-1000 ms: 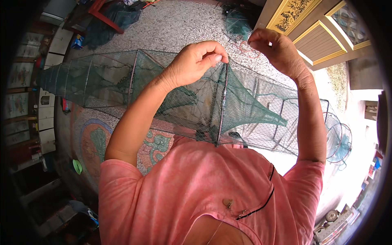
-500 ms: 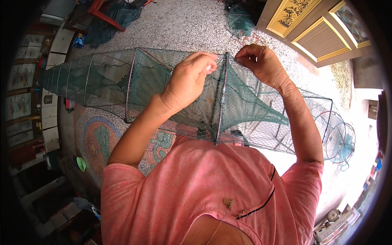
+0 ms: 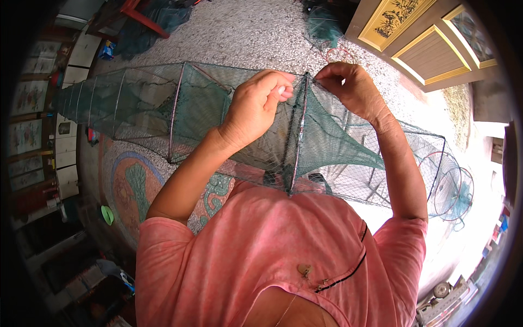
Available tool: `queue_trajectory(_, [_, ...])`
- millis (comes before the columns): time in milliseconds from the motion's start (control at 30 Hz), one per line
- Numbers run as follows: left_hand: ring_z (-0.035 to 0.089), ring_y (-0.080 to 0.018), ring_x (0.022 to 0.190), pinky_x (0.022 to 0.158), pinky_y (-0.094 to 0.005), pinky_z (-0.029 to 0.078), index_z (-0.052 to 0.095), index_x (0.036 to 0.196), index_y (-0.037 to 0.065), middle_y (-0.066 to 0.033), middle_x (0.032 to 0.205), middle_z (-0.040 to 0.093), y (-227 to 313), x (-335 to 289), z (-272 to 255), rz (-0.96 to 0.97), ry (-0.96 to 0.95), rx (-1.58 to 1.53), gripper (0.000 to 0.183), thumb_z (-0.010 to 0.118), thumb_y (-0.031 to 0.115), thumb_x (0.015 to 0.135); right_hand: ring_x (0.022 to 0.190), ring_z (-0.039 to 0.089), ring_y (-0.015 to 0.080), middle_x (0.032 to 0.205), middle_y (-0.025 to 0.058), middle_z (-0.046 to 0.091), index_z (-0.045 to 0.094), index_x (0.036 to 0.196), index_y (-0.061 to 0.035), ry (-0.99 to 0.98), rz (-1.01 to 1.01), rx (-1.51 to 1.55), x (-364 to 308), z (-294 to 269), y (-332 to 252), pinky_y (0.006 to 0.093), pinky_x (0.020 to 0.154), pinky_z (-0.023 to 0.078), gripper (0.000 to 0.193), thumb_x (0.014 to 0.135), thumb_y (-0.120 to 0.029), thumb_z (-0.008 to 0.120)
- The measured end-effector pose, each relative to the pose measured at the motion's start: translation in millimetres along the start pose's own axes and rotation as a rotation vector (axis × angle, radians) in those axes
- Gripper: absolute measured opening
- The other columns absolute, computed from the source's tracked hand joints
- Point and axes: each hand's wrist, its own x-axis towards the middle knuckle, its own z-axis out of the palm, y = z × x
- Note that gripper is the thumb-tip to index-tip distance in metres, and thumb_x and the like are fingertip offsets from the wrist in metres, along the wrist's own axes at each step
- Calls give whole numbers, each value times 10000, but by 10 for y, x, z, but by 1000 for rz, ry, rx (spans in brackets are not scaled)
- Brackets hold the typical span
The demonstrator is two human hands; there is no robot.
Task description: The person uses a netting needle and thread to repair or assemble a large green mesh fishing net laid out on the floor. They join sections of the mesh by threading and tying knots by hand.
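Hands meet at the top corner of a metal frame (image 3: 298, 131) inside the long green net trap (image 3: 180, 106). We see the left hand (image 3: 256, 106) curled, fingers pressed on the mesh just beside that frame, wrist bent. The right hand (image 3: 351, 87) pinches the netting at the same corner. The trap, soft knotted mesh over thin square hoops, stretches across the speckled stone floor (image 3: 256, 32).

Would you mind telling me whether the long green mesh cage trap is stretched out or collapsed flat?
Stretched out: the long green mesh cage trap extends to both sides, its wire frames standing apart with netting taut between them.
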Motion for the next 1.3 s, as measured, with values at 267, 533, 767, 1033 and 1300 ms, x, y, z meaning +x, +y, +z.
queue_trajectory(267, [630, -188, 792, 726, -286, 503, 570, 919, -26, -103, 869, 619, -37, -24, 76, -78, 40, -124, 114, 472, -39, 864, 909, 520, 78, 911, -16, 566, 562, 991, -37, 27, 39, 381, 21, 98, -8, 243, 827, 435, 137, 872, -89, 603])
queue_trajectory(533, [601, -230, 816, 723, -314, 479, 564, 842, -12, -103, 888, 592, 68, -75, 71, 5, 29, 66, 63, 504, 3, 858, 796, 565, 131, 878, 29, 591, 608, 868, -44, 101, -258, -111, 165, 271, -212, 271, 737, 461, 115, 815, -125, 670])
queue_trajectory(767, [577, -215, 724, 687, -327, 478, 500, 1091, 6, -118, 945, 521, -63, -53, 135, 80, 152, 204, 274, 583, 58, 835, 647, 575, 149, 732, 54, 604, 573, 844, -16, 374, -490, 15, 432, 511, -736, 277, 616, 470, 145, 831, -141, 645])
queue_trajectory(1033, [526, -125, 746, 723, -265, 496, 298, 1407, 205, -112, 1167, 383, 153, 55, 99, -20, -71, 44, 675, 619, 62, 830, 592, 495, 74, 675, -2, 482, 443, 904, -65, 599, -766, 575, 222, -517, -972, 211, 546, 461, 122, 938, -162, 509])
queue_trajectory(1300, [504, -102, 807, 753, -244, 443, 577, 1018, 56, -49, 1060, 517, 277, 314, -6, 37, -141, -5, 195, 612, 152, 852, 684, 595, 184, 824, 62, 635, 622, 879, -39, 398, -788, -485, -327, -518, -1139, 290, 608, 456, 134, 763, -71, 682])
